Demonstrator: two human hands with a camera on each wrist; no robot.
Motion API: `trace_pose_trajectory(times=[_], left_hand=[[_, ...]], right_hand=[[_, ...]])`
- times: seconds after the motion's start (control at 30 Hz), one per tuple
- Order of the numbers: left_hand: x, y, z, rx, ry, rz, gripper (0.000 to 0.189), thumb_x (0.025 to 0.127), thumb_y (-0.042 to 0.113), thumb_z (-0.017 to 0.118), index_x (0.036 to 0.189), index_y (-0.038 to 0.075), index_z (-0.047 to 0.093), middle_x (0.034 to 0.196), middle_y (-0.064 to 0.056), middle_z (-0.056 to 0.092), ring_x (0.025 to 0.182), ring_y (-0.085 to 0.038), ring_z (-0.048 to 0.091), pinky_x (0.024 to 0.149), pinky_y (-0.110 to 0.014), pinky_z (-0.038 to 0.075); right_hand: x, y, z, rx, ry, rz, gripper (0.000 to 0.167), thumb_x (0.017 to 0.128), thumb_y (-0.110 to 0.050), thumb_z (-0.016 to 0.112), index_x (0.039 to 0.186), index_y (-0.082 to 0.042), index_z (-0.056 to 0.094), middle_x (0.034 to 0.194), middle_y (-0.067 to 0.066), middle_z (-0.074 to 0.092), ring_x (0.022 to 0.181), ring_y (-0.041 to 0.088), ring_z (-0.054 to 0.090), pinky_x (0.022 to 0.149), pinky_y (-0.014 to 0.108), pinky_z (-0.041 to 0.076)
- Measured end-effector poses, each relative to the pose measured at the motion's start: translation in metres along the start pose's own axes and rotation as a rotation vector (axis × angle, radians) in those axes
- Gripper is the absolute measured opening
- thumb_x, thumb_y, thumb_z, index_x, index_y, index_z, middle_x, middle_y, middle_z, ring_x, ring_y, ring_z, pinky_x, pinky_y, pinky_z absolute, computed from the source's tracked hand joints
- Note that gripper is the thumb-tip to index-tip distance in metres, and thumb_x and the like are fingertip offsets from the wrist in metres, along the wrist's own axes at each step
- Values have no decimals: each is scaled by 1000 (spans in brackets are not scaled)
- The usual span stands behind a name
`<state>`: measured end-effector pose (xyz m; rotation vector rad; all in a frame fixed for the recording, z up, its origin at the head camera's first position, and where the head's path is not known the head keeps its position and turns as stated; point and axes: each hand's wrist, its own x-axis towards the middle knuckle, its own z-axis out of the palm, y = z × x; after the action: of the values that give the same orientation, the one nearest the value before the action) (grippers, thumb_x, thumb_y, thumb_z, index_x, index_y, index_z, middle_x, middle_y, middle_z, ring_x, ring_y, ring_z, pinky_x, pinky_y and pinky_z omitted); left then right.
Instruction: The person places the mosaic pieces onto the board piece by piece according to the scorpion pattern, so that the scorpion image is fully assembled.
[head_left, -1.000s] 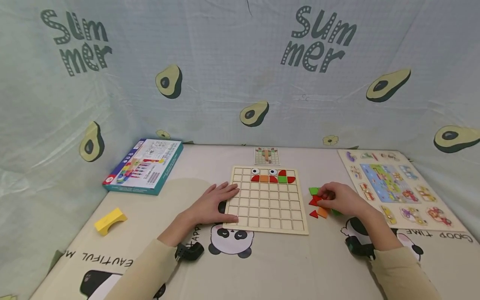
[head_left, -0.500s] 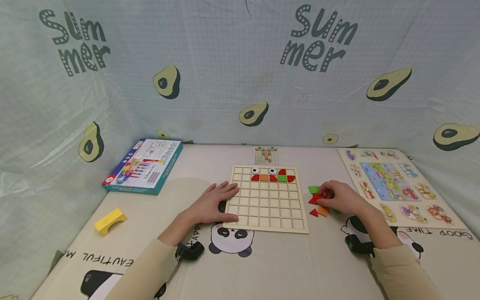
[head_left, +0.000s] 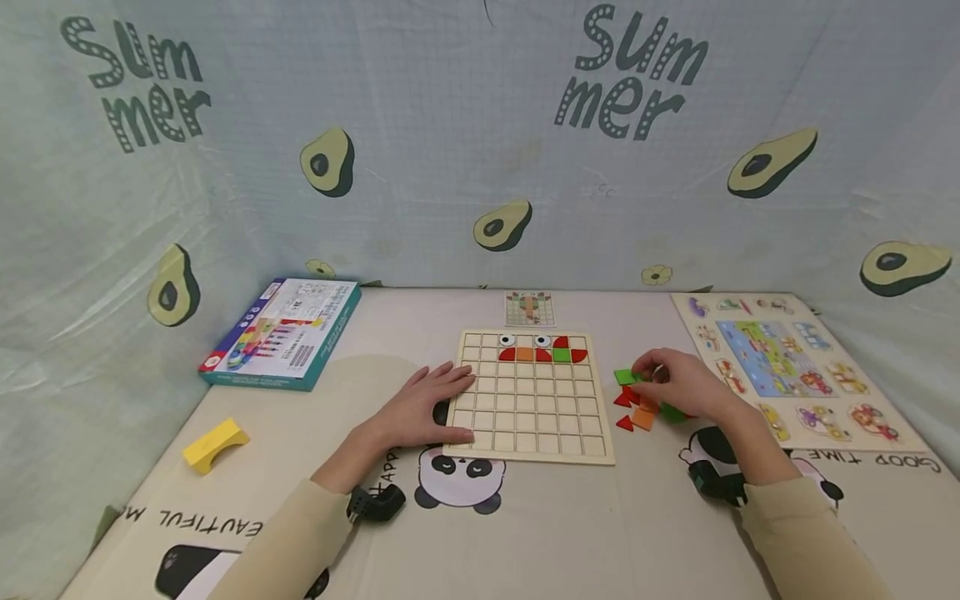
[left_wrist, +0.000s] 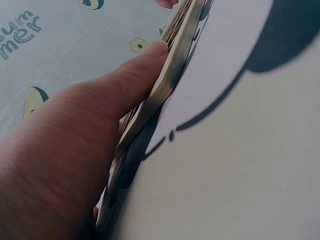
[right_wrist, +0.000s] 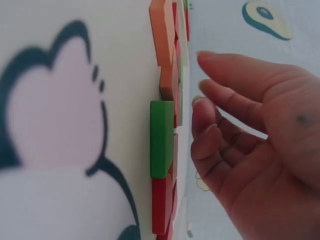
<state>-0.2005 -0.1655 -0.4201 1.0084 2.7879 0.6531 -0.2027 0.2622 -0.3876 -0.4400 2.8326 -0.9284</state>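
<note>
My left hand (head_left: 423, 407) rests on the left edge of a wooden grid board (head_left: 536, 417), fingers spread. In the left wrist view its thumb (left_wrist: 135, 75) lies along the board's edge. Two eye discs and several red, orange and green pieces fill cells in the board's top rows. Right of the board, my right hand (head_left: 684, 385) hovers over a loose pile of pieces: a green square (head_left: 625, 377), an orange square (head_left: 642, 419), a red triangle (head_left: 625, 423) and others. In the right wrist view its fingers bend loosely above a green block (right_wrist: 162, 140), with nothing between them.
A small pattern card (head_left: 529, 309) lies behind the board. At the right is a wooden picture puzzle (head_left: 810, 429). A boxed game (head_left: 300, 333) sits back left, with a yellow arch block (head_left: 216, 446) in front of it. Curtains enclose the table.
My right hand has risen slightly and shifted back from the pile, showing more of the orange and green pieces. The left hand stays on the board. The head view has shifted a little.
</note>
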Motion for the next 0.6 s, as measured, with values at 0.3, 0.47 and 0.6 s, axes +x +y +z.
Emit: trace_pose_trajectory(times=[0.3,0.47,0.6], left_hand=[[-1,1,0,-7,5,-4,91,84,56,75,155,10,42,161,-8,36,152,-31,19,120,-56,10],[-2,0,1,-1,11,-3,91,84,57,74,156,11,41,161,-8,35,152,-31,19,120,-56,10],[-1,0,2,-2,6,-10,91,84,57,74,156,11,41,161,-7,34,152,-30,18,120,-55,10]], right_hand=[[10,3,-2,22,-3,-26,30,93,-20,75,116,-1,68,106,10,64,91,25,59,76,35,52],[17,1,-2,-2,-56,-8,33,93,-20,76,118,0,67,107,12,63,89,25,57,74,35,52],[19,-1,-1,-14,-95,4,30,94,-18,74,116,0,68,107,11,63,89,25,55,76,36,51]])
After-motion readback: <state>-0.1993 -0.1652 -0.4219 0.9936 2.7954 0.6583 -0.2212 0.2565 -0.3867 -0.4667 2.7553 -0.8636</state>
